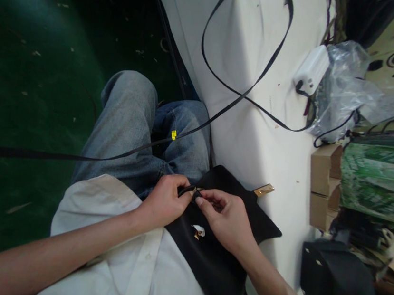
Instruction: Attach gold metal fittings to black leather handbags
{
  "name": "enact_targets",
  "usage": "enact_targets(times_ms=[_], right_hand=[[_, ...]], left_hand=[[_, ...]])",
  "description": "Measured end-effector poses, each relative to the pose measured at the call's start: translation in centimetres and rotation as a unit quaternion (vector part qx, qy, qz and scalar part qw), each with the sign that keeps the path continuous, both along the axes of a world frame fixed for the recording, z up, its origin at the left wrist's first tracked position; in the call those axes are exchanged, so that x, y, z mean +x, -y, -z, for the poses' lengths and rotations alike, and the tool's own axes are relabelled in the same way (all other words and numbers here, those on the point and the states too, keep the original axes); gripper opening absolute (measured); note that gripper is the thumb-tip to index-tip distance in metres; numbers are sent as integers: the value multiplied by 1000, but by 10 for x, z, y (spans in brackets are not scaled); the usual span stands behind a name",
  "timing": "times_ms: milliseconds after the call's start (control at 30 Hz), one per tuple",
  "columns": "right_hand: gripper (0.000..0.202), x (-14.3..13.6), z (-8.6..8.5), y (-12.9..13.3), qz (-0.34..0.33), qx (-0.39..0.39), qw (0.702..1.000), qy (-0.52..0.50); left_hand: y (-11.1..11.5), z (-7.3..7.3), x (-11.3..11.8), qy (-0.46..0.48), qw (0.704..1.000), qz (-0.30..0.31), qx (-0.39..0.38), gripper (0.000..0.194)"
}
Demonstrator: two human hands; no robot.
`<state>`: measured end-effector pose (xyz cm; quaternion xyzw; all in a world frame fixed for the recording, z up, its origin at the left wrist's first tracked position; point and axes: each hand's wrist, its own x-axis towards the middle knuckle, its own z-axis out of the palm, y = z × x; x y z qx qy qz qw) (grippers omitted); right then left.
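At the edge of the desk (275, 152), over black leather (213, 274): small dark piece (196, 195), pinched in fingers of left hand (167, 201) and right hand (228, 219) together. Apparently mid-adjustment of that piece. Called for next, probably: steady left hold, fine right-hand positioning, careful support of the leather.

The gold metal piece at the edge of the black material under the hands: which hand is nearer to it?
Right. The right hand is over the black material, left of the gold metal piece and lower in the picture. The left hand is farther left.
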<state>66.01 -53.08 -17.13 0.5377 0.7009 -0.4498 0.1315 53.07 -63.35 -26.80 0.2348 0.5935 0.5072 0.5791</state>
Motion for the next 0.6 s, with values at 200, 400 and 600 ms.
enact_targets(times_ms=[200, 400, 600], right_hand=[[23, 0, 4, 4, -7, 25, 1000, 2], [20, -1, 6, 4, 13, 1, 1000, -9], [20, -2, 4, 5, 0, -8, 1000, -8]], left_hand=[[1, 0, -2, 20, 1000, 12, -2, 19], [3, 1, -6, 51, 998, 23, 7, 19], [7, 5, -8, 50, 997, 39, 49, 30]])
